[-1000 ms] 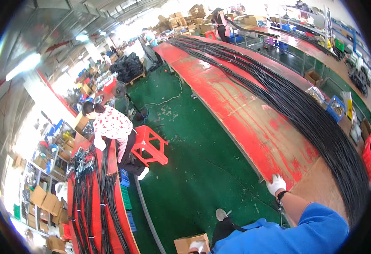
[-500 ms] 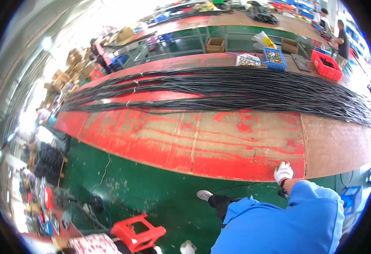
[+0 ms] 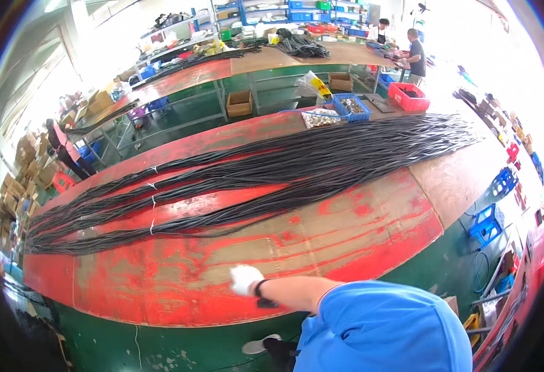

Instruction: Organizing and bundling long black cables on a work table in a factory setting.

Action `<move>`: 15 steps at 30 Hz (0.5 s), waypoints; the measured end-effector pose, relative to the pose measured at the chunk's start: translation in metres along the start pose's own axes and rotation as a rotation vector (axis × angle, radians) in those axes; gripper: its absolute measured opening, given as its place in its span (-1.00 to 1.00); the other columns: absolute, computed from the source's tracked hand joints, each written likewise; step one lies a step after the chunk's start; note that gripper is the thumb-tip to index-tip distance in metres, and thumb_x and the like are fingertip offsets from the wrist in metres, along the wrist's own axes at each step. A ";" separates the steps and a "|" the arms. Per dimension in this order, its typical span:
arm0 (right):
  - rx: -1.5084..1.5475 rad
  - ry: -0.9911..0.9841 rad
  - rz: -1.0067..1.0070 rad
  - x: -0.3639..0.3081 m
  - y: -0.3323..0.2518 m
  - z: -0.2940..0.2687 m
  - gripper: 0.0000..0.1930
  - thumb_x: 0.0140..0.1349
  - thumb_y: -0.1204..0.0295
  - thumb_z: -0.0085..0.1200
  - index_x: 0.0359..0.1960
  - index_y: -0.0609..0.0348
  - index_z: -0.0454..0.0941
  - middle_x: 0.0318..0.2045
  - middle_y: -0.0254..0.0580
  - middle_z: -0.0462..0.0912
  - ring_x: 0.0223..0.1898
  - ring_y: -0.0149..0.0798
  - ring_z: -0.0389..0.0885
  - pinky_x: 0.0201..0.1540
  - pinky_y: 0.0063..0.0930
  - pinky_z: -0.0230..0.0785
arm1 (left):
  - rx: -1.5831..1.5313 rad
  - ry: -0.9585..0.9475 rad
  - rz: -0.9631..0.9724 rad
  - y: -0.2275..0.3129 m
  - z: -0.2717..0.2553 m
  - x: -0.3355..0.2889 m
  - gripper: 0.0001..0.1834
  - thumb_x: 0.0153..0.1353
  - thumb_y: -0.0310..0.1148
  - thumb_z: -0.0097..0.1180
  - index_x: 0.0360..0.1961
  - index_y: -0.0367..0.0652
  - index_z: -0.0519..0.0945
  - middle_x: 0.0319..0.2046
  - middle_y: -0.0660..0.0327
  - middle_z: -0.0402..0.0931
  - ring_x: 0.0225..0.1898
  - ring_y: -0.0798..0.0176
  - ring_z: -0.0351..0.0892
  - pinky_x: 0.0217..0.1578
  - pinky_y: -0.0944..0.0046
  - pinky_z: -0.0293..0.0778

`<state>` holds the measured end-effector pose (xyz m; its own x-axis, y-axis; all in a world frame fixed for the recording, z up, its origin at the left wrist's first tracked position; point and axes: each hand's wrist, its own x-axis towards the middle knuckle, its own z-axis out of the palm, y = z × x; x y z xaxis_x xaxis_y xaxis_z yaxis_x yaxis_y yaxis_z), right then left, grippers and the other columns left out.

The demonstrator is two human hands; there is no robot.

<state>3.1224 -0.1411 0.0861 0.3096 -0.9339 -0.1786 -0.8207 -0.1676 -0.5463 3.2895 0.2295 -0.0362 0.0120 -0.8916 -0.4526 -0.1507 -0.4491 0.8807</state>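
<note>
The gloved right hand (image 3: 245, 280) is the nearer 1 – the left hand is out of view; blur hides whether its fingers are curled. Black cables (image 3: 321, 158) lie across the red table (image 3: 160, 291), apart at 12 o'clock, running roughly 9 to 2.

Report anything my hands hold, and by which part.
No held object shows in the white-gloved right hand, so no gripped part can be named. The left hand is out of view, so its hold cannot be told.
</note>
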 end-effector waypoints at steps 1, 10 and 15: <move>-0.078 -0.031 -0.049 0.019 -0.038 0.030 -0.52 0.24 0.16 0.11 0.06 0.26 0.61 0.03 0.22 0.70 0.13 0.16 0.67 0.19 0.04 0.50 | 0.102 -0.026 0.077 -0.010 -0.026 0.016 -0.80 0.36 -0.27 0.18 -0.11 -0.13 0.65 -0.34 0.07 0.64 -0.38 0.11 0.62 -0.35 0.06 0.57; -0.552 -0.549 -0.006 0.093 -0.169 0.163 -0.56 0.28 -0.04 -0.05 -0.24 -0.14 0.86 -0.14 -0.16 0.84 -0.08 0.01 0.80 -0.04 0.22 0.55 | 1.023 0.297 0.244 -0.126 -0.353 -0.068 -0.76 0.28 -0.31 0.22 -0.07 -0.12 0.68 -0.33 -0.05 0.66 -0.38 0.00 0.68 -0.32 -0.03 0.64; -0.395 -0.445 0.379 0.130 -0.190 0.149 -0.29 0.26 -0.22 -0.09 -0.21 0.27 0.77 -0.17 0.33 0.73 -0.03 0.22 0.75 0.07 0.02 0.53 | 0.242 0.560 -0.573 -0.059 -0.523 -0.028 -0.45 0.36 0.09 0.05 0.05 -0.14 0.72 0.10 -0.07 0.66 0.17 -0.18 0.60 0.19 -0.01 0.49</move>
<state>3.3904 -0.1836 0.0447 0.0656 -0.7469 -0.6617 -0.9977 -0.0367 -0.0574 3.8151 0.2512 -0.0023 0.6308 -0.4547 -0.6288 -0.1790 -0.8737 0.4523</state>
